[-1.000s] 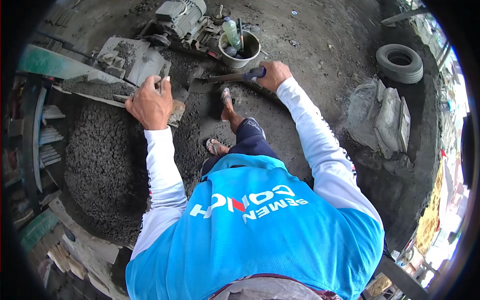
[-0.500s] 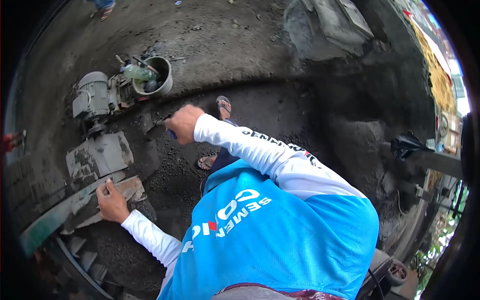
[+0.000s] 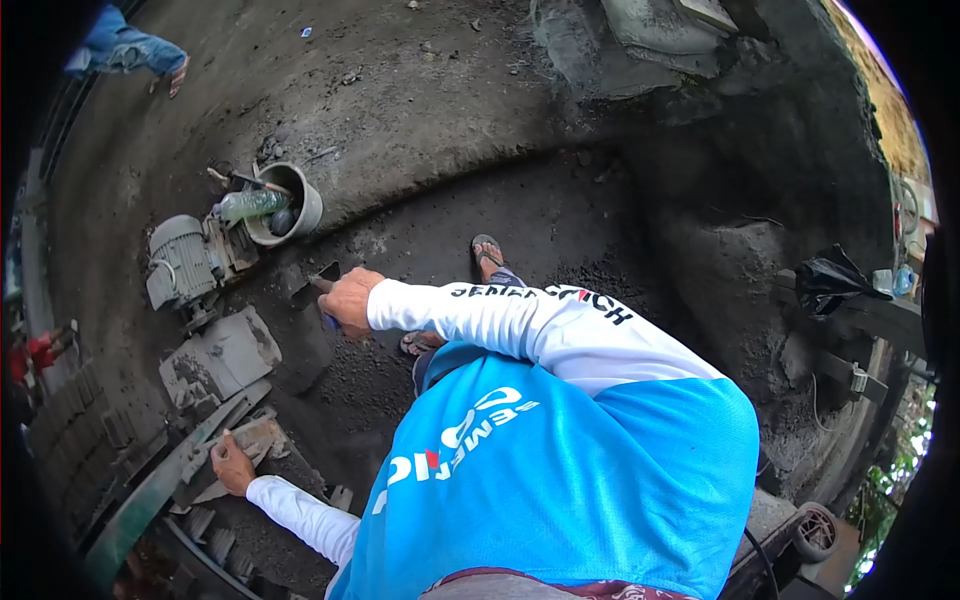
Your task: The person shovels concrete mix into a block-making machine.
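Note:
My right hand (image 3: 349,300) is closed around what looks like a trowel. Its dark flat blade (image 3: 328,272) points away from me, and a bit of blue handle shows below my fist. The tool is over the dark, gritty ground. Lower left, my left hand (image 3: 233,465) rests at the edge of a worn board (image 3: 262,437), thumb raised and fingers curled at the edge; the fingertips are partly hidden. Beyond that hand lies a grey, dirt-caked plate (image 3: 222,357) beside a long green metal beam (image 3: 125,525).
A grey electric motor (image 3: 180,262) stands near a bucket (image 3: 312,207) holding a plastic bottle (image 3: 250,204) and tools. A person's leg (image 3: 135,52) shows at upper left. A black plastic bag (image 3: 832,280) hangs at right, above a small wheel (image 3: 816,530).
The camera view has tilted, so the motor and bucket sit lower. My right hand has moved slightly leftward with the trowel, showing more blade. More of the other person's leg appears.

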`<state>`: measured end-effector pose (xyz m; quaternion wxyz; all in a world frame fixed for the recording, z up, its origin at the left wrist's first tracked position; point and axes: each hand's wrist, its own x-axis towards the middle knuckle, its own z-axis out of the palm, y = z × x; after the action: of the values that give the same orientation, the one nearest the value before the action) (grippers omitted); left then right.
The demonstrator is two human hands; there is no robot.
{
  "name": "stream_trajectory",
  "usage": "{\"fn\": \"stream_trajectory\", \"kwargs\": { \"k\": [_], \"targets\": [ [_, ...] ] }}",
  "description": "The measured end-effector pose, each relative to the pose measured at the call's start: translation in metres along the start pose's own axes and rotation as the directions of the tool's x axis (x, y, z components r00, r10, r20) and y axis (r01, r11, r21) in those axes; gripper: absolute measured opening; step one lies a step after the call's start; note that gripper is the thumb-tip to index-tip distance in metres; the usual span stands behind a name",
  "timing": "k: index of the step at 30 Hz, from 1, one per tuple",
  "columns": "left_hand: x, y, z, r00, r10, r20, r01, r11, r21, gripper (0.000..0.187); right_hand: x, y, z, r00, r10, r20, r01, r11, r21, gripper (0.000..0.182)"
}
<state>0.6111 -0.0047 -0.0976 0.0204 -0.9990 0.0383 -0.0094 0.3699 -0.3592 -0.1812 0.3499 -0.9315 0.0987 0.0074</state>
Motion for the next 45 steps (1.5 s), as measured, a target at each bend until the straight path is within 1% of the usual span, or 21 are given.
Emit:
{"fn": "stream_trajectory", "kwargs": {
  "k": [7, 11, 13, 14, 15, 16, 17, 19, 21, 23, 24, 28, 29, 32, 34, 36, 38, 40, 43, 44, 45],
  "targets": [
    [0.001, 0.006, -0.002, 0.999, -0.017, 0.028, 0.017, 1.000, -0.011, 0.063, -0.024, 0.083, 0.003, 0.954, 0.266, -0.141, -0.224, 0.939, 0.259, 0.016],
    [-0.002, 0.017, -0.004, 0.998, 0.058, -0.008, -0.053, 0.956, 0.287, 0.052, -0.041, 0.111, 0.012, 0.886, 0.406, -0.223, -0.326, 0.889, 0.322, 0.016],
    [-0.003, 0.058, 0.014, 0.992, 0.068, -0.110, -0.061, 0.996, 0.065, 0.039, -0.054, 0.111, 0.014, 0.867, 0.451, -0.213, -0.369, 0.867, 0.334, 0.017],
    [0.025, 0.049, 0.069, 0.937, 0.285, -0.199, -0.336, 0.892, -0.302, 0.033, -0.058, 0.108, 0.017, 0.858, 0.471, -0.207, -0.388, 0.857, 0.340, 0.018],
    [0.019, 0.082, 0.097, 0.916, 0.347, -0.203, -0.401, 0.822, -0.404, 0.030, -0.061, 0.103, 0.022, 0.840, 0.494, -0.223, -0.403, 0.844, 0.354, 0.019],
    [0.031, 0.105, 0.143, 0.922, 0.313, 0.229, -0.087, 0.743, -0.664, 0.036, -0.064, 0.098, 0.026, 0.822, 0.517, -0.240, -0.418, 0.832, 0.363, 0.019],
    [-0.024, 0.173, 0.138, 0.796, 0.139, 0.590, 0.402, 0.607, -0.685, 0.055, -0.067, 0.094, 0.028, 0.804, 0.537, -0.257, -0.433, 0.824, 0.366, 0.020],
    [-0.062, 0.233, 0.176, 0.293, 0.256, 0.921, 0.732, 0.560, -0.389, 0.094, -0.072, 0.077, 0.028, 0.770, 0.595, -0.231, -0.424, 0.748, 0.511, 0.021],
    [-0.113, 0.284, 0.193, 0.054, 0.177, 0.983, 0.896, 0.427, -0.127, 0.101, -0.073, 0.055, 0.031, 0.742, 0.641, -0.196, -0.396, 0.656, 0.643, 0.023],
    [-0.097, 0.301, 0.298, -0.145, 0.725, 0.673, 0.762, 0.516, -0.392, 0.054, -0.077, 0.026, 0.035, 0.708, 0.629, -0.321, -0.269, 0.661, 0.701, 0.025],
    [-0.113, 0.316, 0.291, -0.217, 0.771, 0.598, 0.788, 0.500, -0.360, 0.051, -0.086, 0.017, 0.029, 0.676, 0.655, -0.337, -0.222, 0.618, 0.754, 0.029],
    [-0.184, 0.356, 0.209, -0.536, 0.598, 0.596, 0.676, 0.727, -0.122, 0.039, -0.165, -0.006, -0.033, 0.673, 0.674, -0.304, 0.018, 0.396, 0.918, 0.055],
    [-0.202, 0.363, 0.191, -0.605, 0.520, 0.603, 0.615, 0.786, -0.061, 0.036, -0.187, -0.009, -0.040, 0.697, 0.665, -0.269, 0.014, 0.362, 0.932, 0.046],
    [-0.258, 0.381, 0.144, -0.721, 0.271, 0.637, 0.408, 0.910, 0.076, 0.028, -0.239, 0.001, -0.040, 0.450, 0.879, -0.155, 0.156, 0.094, 0.983, 0.039],
    [-0.296, 0.398, 0.111, -0.657, 0.150, 0.738, 0.287, 0.956, 0.061, 0.026, -0.266, 0.048, -0.008, 0.178, 0.982, -0.069, 0.058, 0.060, 0.997, 0.043],
    [-0.340, 0.414, 0.078, -0.530, 0.120, 0.839, 0.187, 0.982, -0.023, 0.030, -0.290, 0.095, 0.023, -0.110, 0.986, 0.123, -0.028, -0.127, 0.992, 0.058],
    [-0.379, 0.441, 0.070, -0.576, 0.050, 0.816, 0.015, 0.999, -0.050, 0.029, -0.317, 0.121, 0.020, -0.234, 0.919, 0.316, 0.112, -0.298, 0.948, 0.062],
    [-0.427, 0.465, 0.055, -0.556, 0.106, 0.824, -0.148, 0.963, -0.223, 0.029, -0.346, 0.185, 0.049, -0.286, 0.876, 0.389, 0.132, -0.366, 0.921, 0.058],
    [-0.491, 0.504, 0.046, -0.517, 0.063, 0.854, -0.306, 0.918, -0.253, 0.032, -0.399, 0.242, 0.064, -0.003, 0.928, 0.374, 0.784, -0.229, 0.577, 0.041],
    [-0.505, 0.518, 0.051, -0.545, 0.084, 0.834, -0.304, 0.907, -0.291, 0.031, -0.411, 0.262, 0.069, -0.145, 0.909, 0.391, 0.848, -0.090, 0.523, 0.022],
    [-0.518, 0.530, 0.048, -0.547, 0.149, 0.824, -0.355, 0.850, -0.389, 0.030, -0.427, 0.272, 0.065, -0.176, 0.889, 0.422, 0.855, -0.075, 0.513, 0.021]
  ]
}}
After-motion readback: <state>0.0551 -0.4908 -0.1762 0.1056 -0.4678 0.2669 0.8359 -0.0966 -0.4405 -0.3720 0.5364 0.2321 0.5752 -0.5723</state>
